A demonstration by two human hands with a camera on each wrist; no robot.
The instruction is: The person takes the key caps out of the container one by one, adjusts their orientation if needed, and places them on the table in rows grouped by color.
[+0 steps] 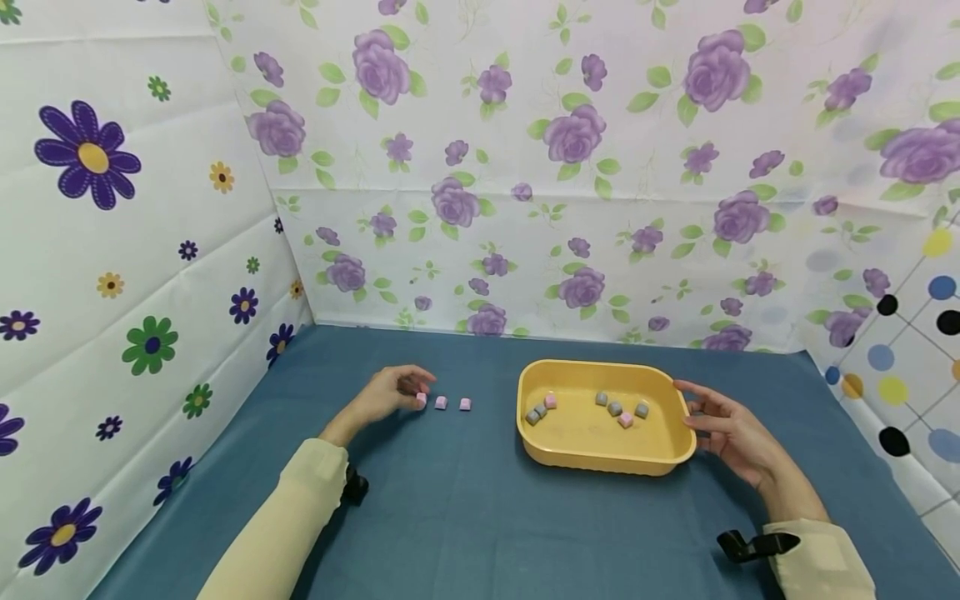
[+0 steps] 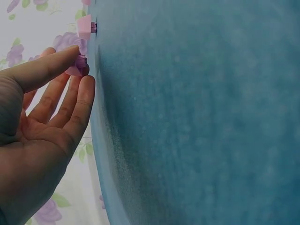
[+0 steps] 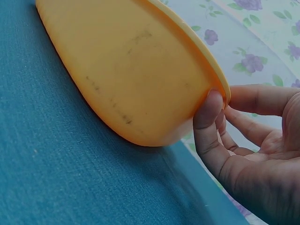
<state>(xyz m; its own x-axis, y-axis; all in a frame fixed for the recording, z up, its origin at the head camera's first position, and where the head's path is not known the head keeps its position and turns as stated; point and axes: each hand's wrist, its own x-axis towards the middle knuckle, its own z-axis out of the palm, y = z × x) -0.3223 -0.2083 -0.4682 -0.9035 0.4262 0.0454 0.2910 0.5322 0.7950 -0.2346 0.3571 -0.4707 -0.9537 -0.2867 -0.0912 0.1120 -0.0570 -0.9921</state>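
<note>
- With my left hand [image 1: 386, 393], left of centre in the frame, I am pinching a small pink block [image 1: 422, 400] between thumb and fingertip; the gap is only as wide as the block, and my other fingers are bending loosely behind it.
- I cannot tell whether this block is touching the blue cloth [image 1: 450, 533] beneath.
- Just to its right, a second pink block [image 1: 441, 403] and a third pink block [image 1: 465, 404] are sitting on the cloth, making a row with the held one.
- With my right hand [image 1: 731, 433], right of centre, I am gripping the rim of the yellow tray [image 1: 607, 457] at its right end, my thumb pressing its outer wall and my fingers nearly closing over the edge.
- The tray is resting on the cloth right of centre, well apart from the row.
- Inside it, two pink pieces [image 1: 626, 420] and five grey pieces [image 1: 615, 408] are lying scattered in two loose groups.
- Behind everything, a flowered sheet [image 1: 525, 167] is hanging across the upper frame.
</note>
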